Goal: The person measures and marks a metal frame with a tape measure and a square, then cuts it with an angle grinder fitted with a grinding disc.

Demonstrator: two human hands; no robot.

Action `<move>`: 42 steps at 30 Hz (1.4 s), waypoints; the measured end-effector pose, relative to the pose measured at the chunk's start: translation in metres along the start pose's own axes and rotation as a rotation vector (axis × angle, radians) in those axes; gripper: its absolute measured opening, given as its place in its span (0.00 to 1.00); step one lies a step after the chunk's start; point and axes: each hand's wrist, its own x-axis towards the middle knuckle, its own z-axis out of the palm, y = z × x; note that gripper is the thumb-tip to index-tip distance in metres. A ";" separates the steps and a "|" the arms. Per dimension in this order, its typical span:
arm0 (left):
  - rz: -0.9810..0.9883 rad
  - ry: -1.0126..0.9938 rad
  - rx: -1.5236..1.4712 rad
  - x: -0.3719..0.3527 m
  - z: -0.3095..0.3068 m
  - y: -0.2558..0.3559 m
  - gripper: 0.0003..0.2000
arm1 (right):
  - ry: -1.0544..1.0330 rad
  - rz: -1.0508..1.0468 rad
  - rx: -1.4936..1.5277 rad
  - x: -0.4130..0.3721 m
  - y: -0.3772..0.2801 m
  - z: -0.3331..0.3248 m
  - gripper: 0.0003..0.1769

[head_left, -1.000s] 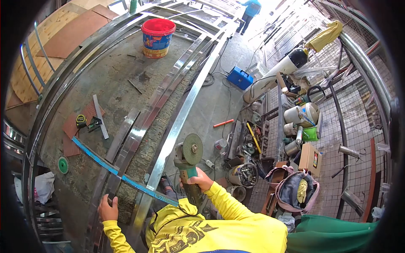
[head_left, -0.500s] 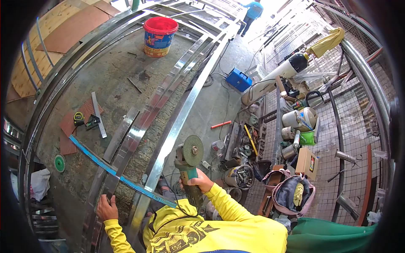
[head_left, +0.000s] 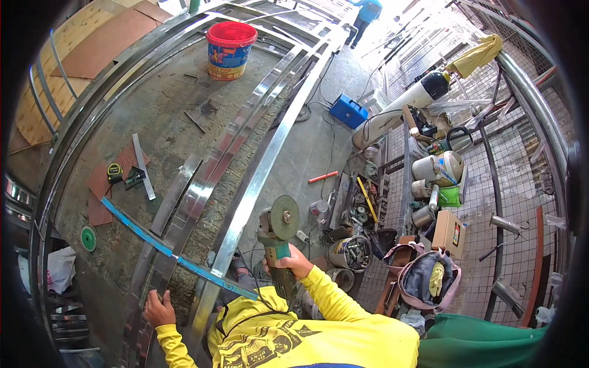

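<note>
My right hand is wrapped around the body of an angle grinder, held upright with its round disc at the top. My left hand grips the edge of a long shiny metal bar, thumb and fingers at its side. Beyond that hand, a blue marked strip lies across the bars and reaches toward my lap. A shorter metal piece rests alongside the long bar. The disc is apart from the metal.
A tape measure and a metal square lie on a brown board at left. Farther off stand a red-rimmed bucket and a blue toolbox. Containers and a gas cylinder line the right. Another person is at the back.
My left hand has shifted slightly down and right in view, still at the bar. The grinder stays in my right hand, nearly unmoved. The view has tilted slightly.
</note>
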 end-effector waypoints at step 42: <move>0.121 0.239 -0.183 -0.080 -0.022 -0.043 0.24 | -0.058 -0.046 0.055 -0.066 0.063 0.057 0.32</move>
